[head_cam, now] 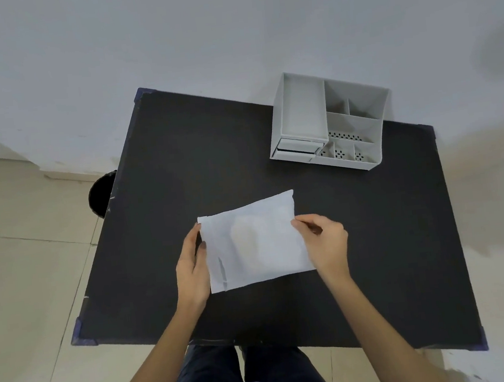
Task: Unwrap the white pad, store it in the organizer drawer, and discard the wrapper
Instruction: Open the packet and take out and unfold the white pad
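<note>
A flat white wrapped pad [254, 242] is held over the middle of the black table [156, 182]. My left hand [192, 267] grips its left edge, thumb on top. My right hand [324, 242] pinches the right edge between thumb and fingers. A paler oval shape shows through the wrapper's centre. The white organizer [330, 120] stands at the table's far right, with a tray on the left, several small compartments on the right, and a small drawer [297, 150] low on its front left that looks pulled out a little.
A dark round bin [100, 196] stands on the tiled floor beside the table's left edge, partly hidden by it. A pale wall runs behind the table. My legs show under the near edge of the table.
</note>
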